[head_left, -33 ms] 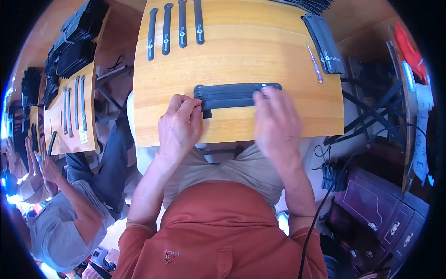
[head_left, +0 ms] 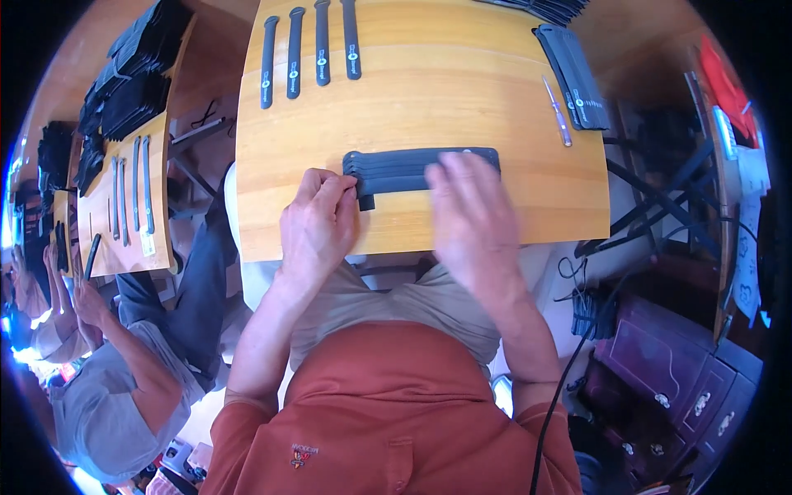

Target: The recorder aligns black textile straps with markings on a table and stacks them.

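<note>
A row of dark grey straps (head_left: 396, 175), overlapping side by side, lies crosswise on the light wooden table in front of me. My left hand (head_left: 320, 216) is closed in a pinch at the left end of the straps, where a short black tab (head_left: 368, 202) sticks out below. Over their right half lies my right hand (head_left: 474, 216), its fingers stretched out and slightly blurred, palm down. It covers part of the straps, and whether it presses on them is hard to see.
Several single straps (head_left: 294, 54) lie upright at the table's far left. At the far right are a stack of straps (head_left: 571, 78) and a screwdriver (head_left: 558, 114) with a clear handle. A co-worker (head_left: 124, 388) sits left at another table (head_left: 157, 247). Purple drawers (head_left: 660, 379) stand lower right.
My right hand has slid left along the straps from their right end. My left hand keeps its pinch in the same place.
</note>
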A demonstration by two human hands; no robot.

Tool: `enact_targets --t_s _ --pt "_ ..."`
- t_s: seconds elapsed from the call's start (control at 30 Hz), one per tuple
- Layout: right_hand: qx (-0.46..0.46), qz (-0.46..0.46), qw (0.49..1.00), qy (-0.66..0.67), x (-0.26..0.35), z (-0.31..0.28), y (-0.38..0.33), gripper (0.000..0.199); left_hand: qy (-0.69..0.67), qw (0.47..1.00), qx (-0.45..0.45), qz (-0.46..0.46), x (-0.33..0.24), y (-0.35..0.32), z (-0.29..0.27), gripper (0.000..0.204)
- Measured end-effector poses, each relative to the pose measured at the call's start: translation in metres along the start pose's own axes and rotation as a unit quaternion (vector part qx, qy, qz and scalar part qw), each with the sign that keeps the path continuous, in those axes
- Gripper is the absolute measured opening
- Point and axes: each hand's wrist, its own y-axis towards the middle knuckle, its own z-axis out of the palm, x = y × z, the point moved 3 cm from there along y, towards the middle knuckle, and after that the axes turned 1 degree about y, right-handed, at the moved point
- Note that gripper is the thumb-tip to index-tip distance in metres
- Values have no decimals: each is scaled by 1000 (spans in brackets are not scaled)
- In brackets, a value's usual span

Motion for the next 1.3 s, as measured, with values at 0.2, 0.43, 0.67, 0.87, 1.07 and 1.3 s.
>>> enact_targets --t_s 0.2,0.43,0.67,0.87,1.07,1.3 --pt "89 -4 992 92 29 36 -8 52 23 999 -13 22 -3 -2 -1 8" --pt "75 -3 992 100 26 39 -9 51 172 966 62 181 -10 -8 4 41" --pt "56 32 996 61 -33 17 -33 61 209 938 188 202 9 -8 -15 61" --pt "59 37 997 29 -41 3 -29 52 178 937 210 214 26 -8 -25 64" --pt "-4 15 995 94 -21 17 51 37 148 943 194 225 31 -12 -28 68" --pt "-22 -74 994 81 -5 79 151 36 142 947 179 224 27 -12 -27 62"
